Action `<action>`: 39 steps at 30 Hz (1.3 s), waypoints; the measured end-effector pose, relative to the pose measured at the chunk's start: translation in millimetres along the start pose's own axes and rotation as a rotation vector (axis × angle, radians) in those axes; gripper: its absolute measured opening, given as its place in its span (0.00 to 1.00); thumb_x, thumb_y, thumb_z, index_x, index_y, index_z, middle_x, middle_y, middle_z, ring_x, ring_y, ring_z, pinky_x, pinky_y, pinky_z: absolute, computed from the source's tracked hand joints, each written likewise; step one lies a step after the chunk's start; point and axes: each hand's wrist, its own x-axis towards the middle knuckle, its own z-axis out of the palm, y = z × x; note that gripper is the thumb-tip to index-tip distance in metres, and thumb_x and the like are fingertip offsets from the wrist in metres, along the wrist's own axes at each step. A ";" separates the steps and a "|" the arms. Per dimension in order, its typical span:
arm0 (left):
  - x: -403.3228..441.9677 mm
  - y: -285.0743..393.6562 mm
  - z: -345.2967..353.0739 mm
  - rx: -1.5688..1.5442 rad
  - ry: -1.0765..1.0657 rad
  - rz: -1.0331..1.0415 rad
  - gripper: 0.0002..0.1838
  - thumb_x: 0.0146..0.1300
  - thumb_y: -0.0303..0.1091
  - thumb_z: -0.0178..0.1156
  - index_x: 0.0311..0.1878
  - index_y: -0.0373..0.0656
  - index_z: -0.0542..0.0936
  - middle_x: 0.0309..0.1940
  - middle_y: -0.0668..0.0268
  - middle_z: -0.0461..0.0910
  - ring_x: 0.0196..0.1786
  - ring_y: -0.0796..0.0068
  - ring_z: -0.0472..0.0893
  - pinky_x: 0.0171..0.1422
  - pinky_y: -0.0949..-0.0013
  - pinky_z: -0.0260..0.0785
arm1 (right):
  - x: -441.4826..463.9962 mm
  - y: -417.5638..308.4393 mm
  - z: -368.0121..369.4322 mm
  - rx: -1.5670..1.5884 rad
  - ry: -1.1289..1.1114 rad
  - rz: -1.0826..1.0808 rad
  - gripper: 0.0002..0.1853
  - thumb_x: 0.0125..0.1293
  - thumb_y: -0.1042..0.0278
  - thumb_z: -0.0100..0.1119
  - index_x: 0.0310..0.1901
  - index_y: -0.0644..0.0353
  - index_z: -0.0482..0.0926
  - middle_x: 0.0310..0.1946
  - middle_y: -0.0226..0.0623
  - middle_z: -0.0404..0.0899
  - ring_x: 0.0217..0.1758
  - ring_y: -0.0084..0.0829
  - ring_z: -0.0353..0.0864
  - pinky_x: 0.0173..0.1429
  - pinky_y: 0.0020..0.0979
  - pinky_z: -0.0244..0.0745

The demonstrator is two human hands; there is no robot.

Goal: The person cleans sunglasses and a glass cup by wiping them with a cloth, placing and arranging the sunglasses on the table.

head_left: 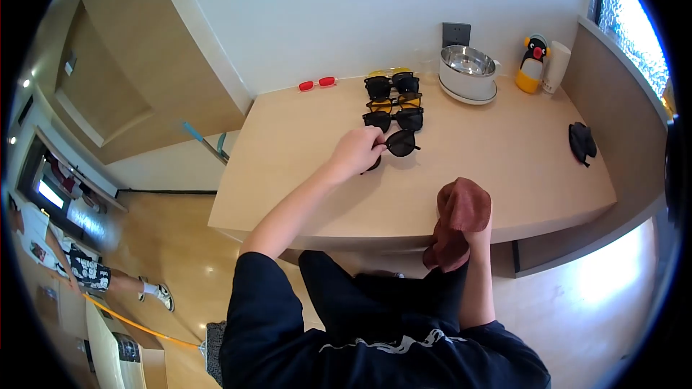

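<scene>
My left hand [355,150] pinches a pair of black sunglasses [401,144] by the middle, at the near end of a column of glasses. One dark lens shows to its right; the other is partly behind my fingers. Just beyond lie more black sunglasses [393,120], a yellow-lensed pair [409,101] and another black pair [391,86]. A brown cloth [463,205] hangs from my right hand [481,236] at the table's front edge. It covers most of the fingers.
On the wooden table [310,202] are red glasses [317,84], a steel-lined white bowl [467,72], a penguin figure [532,65], a white bottle [556,68] and folded sunglasses [581,142]. A low partition [620,79] borders the right side. Lower left, a person [79,266] holds a mop [144,326].
</scene>
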 end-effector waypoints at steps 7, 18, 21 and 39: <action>-1.5 -13.2 17.7 -0.032 0.046 0.016 0.06 0.55 0.31 0.59 0.33 0.40 0.79 0.30 0.59 0.79 0.36 0.61 0.79 0.41 0.63 0.70 | -1.9 -0.7 3.7 -0.103 0.027 -0.017 0.15 0.58 0.62 0.57 0.39 0.66 0.74 0.35 0.44 0.77 0.39 0.37 0.77 0.44 0.31 0.71; 38.0 -7.8 54.3 0.231 0.306 0.211 0.12 0.50 0.27 0.59 0.40 0.41 0.78 0.37 0.62 0.75 0.43 0.60 0.75 0.46 0.64 0.68 | -3.6 -10.4 -6.9 0.069 0.029 0.047 0.18 0.52 0.67 0.62 0.45 0.65 0.75 0.42 0.48 0.78 0.47 0.40 0.78 0.50 0.32 0.71; 45.9 13.9 50.9 0.193 0.386 0.217 0.18 0.47 0.24 0.56 0.45 0.39 0.75 0.43 0.60 0.73 0.47 0.59 0.73 0.51 0.64 0.66 | -3.5 1.5 -10.9 0.068 -0.017 0.061 0.14 0.62 0.63 0.52 0.45 0.62 0.74 0.43 0.44 0.76 0.46 0.39 0.76 0.48 0.32 0.70; 282.7 -16.8 92.3 0.501 0.382 -0.074 0.10 0.43 0.36 0.67 0.30 0.43 0.83 0.43 0.58 0.75 0.52 0.60 0.70 0.50 0.57 0.67 | -10.2 -0.1 -15.1 0.055 -0.146 0.023 0.19 0.66 0.61 0.45 0.56 0.59 0.67 0.54 0.42 0.69 0.59 0.40 0.65 0.61 0.35 0.60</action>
